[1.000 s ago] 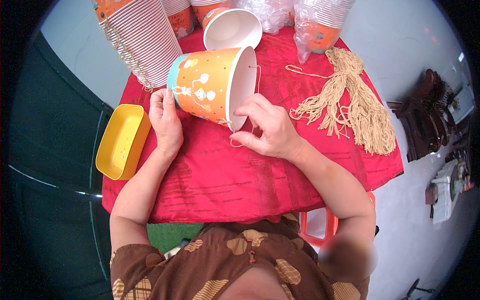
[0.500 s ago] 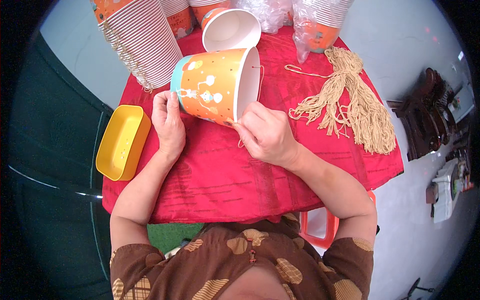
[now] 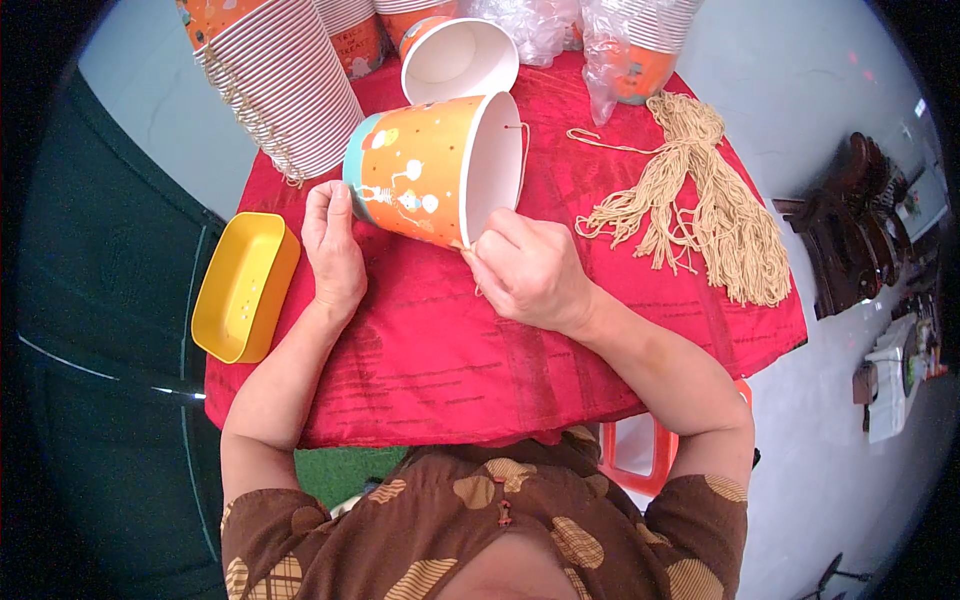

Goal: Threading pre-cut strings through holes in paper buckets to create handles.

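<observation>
An orange paper bucket (image 3: 415, 175) with skeleton pictures and a teal base band lies tilted on its side, its white mouth turned right. My left hand (image 3: 336, 245) is closed at the base edge, thumb and fingers pinching there. At the near side of the rim, my right hand (image 3: 530, 268) is closed in a pinch on a tan string (image 3: 476, 290), whose short end shows below the fingers. From a hole on the far side of the rim, a string loop (image 3: 526, 150) runs across the mouth. What lies inside the bucket near my right fingers is hidden.
A red cloth (image 3: 430, 380) covers the table. Left stand a yellow tray (image 3: 240, 290) with small white bits and a tall bucket stack (image 3: 285, 105) with strings. Behind is another bucket (image 3: 460, 62). A bundle of tan strings (image 3: 700, 200) lies right, below plastic-wrapped buckets (image 3: 640, 65).
The bucket has turned slightly in my hands, its rim shifting a little. My right hand stays pinched at the rim and my left hand stays at the base.
</observation>
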Demonstrator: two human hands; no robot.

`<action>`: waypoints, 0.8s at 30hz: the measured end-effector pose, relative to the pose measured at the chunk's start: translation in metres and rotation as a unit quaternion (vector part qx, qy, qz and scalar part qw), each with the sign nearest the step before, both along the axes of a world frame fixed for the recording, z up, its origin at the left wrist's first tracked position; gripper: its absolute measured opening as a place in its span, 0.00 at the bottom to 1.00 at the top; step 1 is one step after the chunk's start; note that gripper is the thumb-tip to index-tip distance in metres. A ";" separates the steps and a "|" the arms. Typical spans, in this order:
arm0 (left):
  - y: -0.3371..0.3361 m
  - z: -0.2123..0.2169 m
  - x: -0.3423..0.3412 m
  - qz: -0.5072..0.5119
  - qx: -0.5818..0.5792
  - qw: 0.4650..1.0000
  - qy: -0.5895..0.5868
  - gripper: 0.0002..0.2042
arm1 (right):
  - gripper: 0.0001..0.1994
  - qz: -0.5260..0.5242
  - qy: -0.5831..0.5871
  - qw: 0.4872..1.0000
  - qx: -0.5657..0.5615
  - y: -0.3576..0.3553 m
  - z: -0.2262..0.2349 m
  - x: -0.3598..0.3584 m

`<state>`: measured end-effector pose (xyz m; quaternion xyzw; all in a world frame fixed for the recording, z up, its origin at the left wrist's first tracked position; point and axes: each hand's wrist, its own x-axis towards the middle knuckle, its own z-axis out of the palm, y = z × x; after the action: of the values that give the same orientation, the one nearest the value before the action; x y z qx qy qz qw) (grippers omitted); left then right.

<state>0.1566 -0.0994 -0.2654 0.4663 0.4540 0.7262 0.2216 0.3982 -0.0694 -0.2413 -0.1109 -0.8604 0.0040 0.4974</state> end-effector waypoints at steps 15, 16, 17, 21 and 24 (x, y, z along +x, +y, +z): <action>-0.013 0.041 0.007 -0.093 -0.238 0.963 -0.091 0.23 | 0.10 -0.028 0.032 0.999 0.020 -0.001 -0.004 -0.002; -0.012 0.044 0.010 -0.070 -0.244 0.962 -0.099 0.24 | 0.10 -0.029 0.032 0.999 0.020 -0.001 -0.004 -0.002; -0.010 0.044 0.011 -0.062 -0.220 0.969 -0.089 0.25 | 0.10 -0.027 0.028 0.999 0.017 0.000 -0.004 -0.001; -0.005 0.024 -0.007 0.022 -0.205 0.978 -0.024 0.21 | 0.10 -0.027 0.030 0.999 0.000 -0.002 -0.004 -0.005; -0.011 0.041 -0.001 -0.009 -0.298 0.954 0.036 0.28 | 0.10 -0.053 0.032 0.998 -0.025 -0.001 -0.006 -0.001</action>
<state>0.1558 -0.1108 -0.2245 0.4091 0.6533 0.5381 0.3409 0.3969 -0.0701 -0.2474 -0.1689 -0.8367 0.0031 0.5210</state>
